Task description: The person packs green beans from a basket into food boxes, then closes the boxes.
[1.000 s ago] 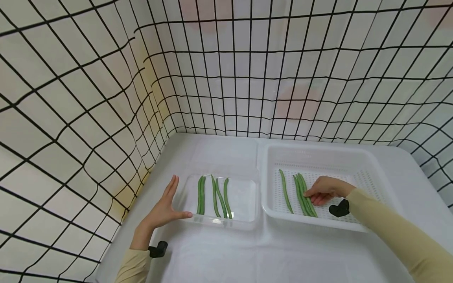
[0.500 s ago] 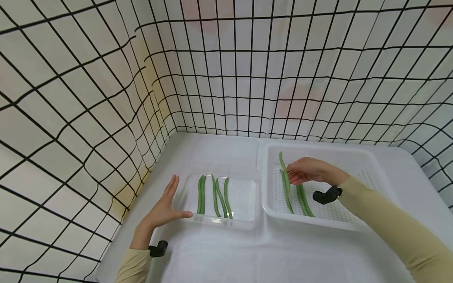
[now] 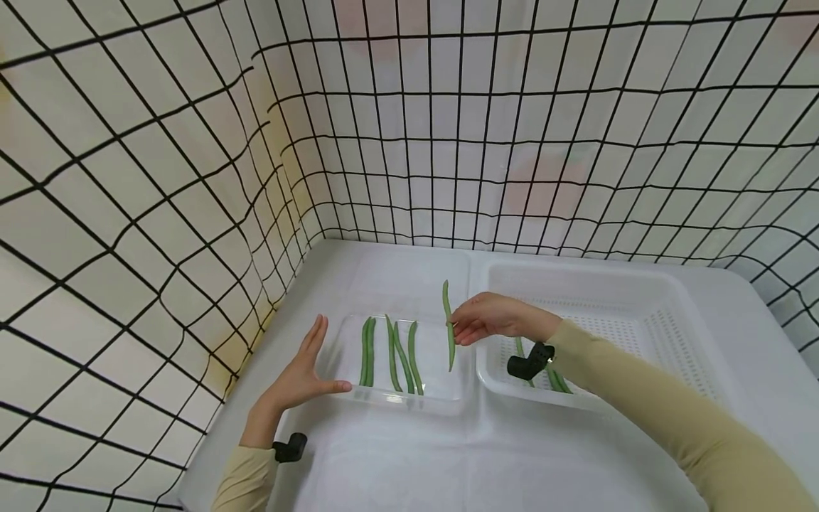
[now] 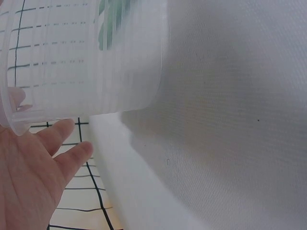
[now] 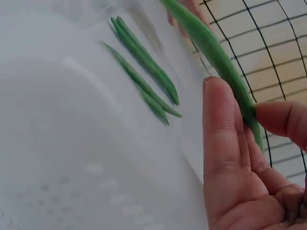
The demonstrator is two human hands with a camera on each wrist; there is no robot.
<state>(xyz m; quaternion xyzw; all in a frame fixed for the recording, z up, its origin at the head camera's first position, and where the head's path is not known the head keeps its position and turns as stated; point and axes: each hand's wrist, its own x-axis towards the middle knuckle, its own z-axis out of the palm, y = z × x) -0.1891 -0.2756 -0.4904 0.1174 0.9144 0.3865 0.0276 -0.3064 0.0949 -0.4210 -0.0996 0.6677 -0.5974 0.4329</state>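
My right hand (image 3: 495, 316) pinches one green bean (image 3: 446, 302) between thumb and fingers. It hangs nearly upright over the right side of a clear plastic container (image 3: 441, 380). In the right wrist view, the thumb presses the held green bean (image 5: 211, 50) against the fingers. Several other green beans (image 3: 367, 352) lie lengthwise inside the container. My left hand (image 3: 296, 380) stays at the container's left side with fingers straight and thumb spread along the front corner. From the left wrist view, the clear wall (image 4: 129, 81) rises right beside the left hand's fingers.
A white perforated basket (image 3: 665, 334) stands to the right, with a few green beans (image 3: 559, 382) inside, partly hidden by the right wrist. Black grid netting (image 3: 435, 135) encloses the left and back of the white-covered table (image 3: 409, 462).
My right hand picked one green bean from the group in the basket, lifted it, and carried it left over the container. My left hand has kept its place.
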